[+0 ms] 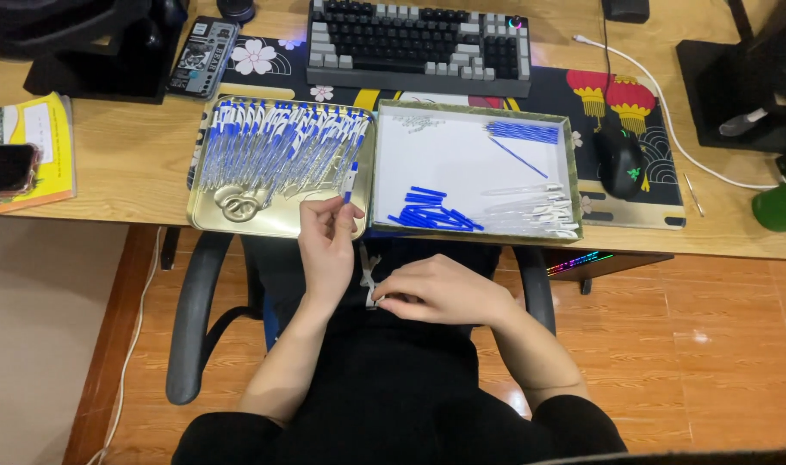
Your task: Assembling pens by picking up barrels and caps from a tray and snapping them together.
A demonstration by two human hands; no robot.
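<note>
My left hand is raised at the desk's front edge and pinches a blue and white pen, tip up, over the corner of a gold tray. That tray holds several assembled pens in rows. My right hand rests in my lap, fingers curled on small clear parts. A white-lined box to the right holds blue caps, clear barrels and blue refills.
A keyboard lies behind the trays on a patterned desk mat. A black mouse sits at right, a white cable beyond it. A yellow book and a phone lie at left. Chair armrests flank my lap.
</note>
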